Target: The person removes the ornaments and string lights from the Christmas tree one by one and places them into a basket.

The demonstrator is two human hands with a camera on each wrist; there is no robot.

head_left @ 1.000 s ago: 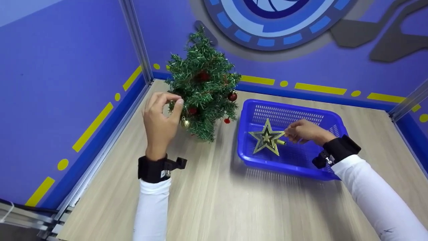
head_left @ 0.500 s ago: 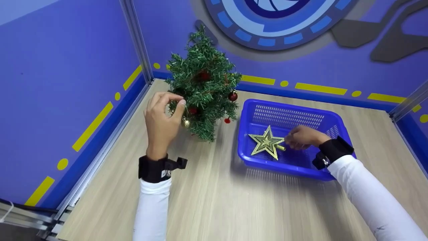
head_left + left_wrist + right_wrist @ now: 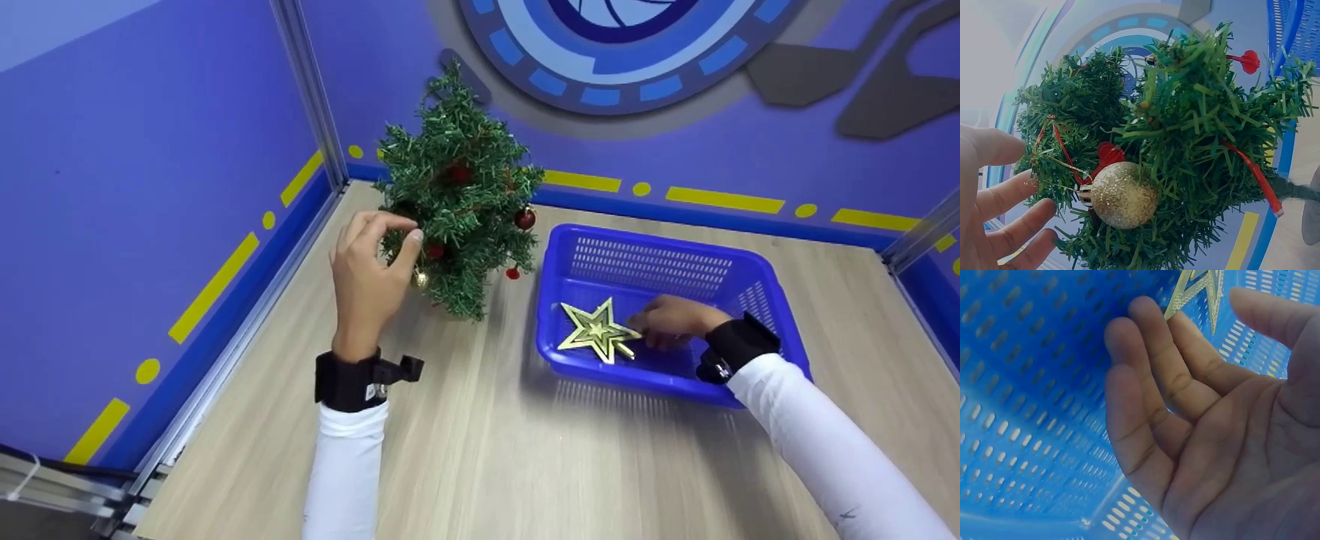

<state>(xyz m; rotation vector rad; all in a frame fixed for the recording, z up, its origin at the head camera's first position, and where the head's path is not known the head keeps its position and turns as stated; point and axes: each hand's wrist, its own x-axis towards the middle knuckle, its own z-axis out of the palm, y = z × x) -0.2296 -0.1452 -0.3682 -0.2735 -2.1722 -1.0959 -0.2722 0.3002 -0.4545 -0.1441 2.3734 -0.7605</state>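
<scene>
A gold star tree topper [image 3: 596,330] with a short tube lies in the blue plastic basket [image 3: 652,379]. My right hand [image 3: 667,321] is inside the basket by the star's right point. In the right wrist view its thumb stands apart from the bent fingers [image 3: 1174,377], and a tip of the star shows behind them. My left hand [image 3: 369,274] is at the left side of a small green Christmas tree [image 3: 457,202]. Its thumb and relaxed fingers [image 3: 1022,230] are apart, close to the string of a glittery gold ball [image 3: 1124,195] hanging on the tree.
Red ornaments hang on the tree, among them a shiny ball [image 3: 525,218] and a small red piece [image 3: 513,274]. Purple-blue panels [image 3: 172,150] close off the left and back of the wooden table [image 3: 480,435].
My right hand has moved down in the basket, and the star has come lower and now lies flatter. The left hand has stayed almost still beside the tree.
</scene>
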